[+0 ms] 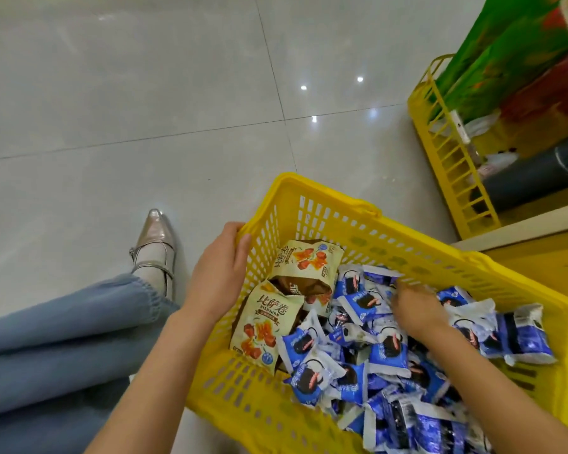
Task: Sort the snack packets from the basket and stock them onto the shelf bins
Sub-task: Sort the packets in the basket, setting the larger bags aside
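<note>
From the head view, a yellow basket (407, 245) over a tiled floor (112, 93) holds heaped blue snack packets (391, 350) and a few cream packets (269, 319) at its left end; the left hand (223, 267) grips its left rim, while the blurred right hand (417, 308) lies among the blue ones, its grasp impossible to tell.

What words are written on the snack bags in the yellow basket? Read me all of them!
"比萨卷": on the near cream packet in the basket.
"BISAJUAN": same packet, small print just below.
On the far cream packet: lettering turned, unreadable.
On the blue packets: too blurred to read.
</note>
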`<action>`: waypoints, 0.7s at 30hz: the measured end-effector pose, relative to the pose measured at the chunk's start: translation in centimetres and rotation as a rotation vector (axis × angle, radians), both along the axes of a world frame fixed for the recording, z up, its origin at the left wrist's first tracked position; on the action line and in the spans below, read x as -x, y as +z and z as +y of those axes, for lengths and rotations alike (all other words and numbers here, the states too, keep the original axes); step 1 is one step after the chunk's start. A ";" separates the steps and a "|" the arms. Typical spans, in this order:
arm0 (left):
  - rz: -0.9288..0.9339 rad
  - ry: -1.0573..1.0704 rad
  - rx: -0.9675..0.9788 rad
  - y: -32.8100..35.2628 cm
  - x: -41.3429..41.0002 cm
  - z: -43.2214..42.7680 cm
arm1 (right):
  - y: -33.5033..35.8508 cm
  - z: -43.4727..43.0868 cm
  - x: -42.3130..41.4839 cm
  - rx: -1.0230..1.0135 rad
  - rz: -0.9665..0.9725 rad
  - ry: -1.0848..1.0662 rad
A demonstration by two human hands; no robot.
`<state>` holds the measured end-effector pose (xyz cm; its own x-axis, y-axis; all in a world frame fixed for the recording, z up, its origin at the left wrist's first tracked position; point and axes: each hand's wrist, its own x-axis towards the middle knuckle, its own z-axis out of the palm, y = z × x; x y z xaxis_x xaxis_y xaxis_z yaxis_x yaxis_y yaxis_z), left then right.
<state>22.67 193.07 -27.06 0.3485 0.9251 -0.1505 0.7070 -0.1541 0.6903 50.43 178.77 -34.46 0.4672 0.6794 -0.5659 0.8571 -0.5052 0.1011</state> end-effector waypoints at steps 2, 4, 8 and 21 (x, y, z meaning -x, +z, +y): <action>-0.022 0.003 0.004 -0.2 0.1 0.0 | -0.4 0.2 -0.1 0.030 -0.026 0.045; -0.024 0.004 0.001 -0.5 0.1 0.0 | -0.6 0.6 -0.2 0.062 -0.017 0.012; -0.021 -0.004 0.019 -0.6 0.1 0.1 | -0.4 0.9 -0.1 0.057 0.049 -0.048; -0.039 -0.010 0.073 -0.1 0.2 0.2 | 6.0 -0.9 3.3 -0.345 -0.033 0.157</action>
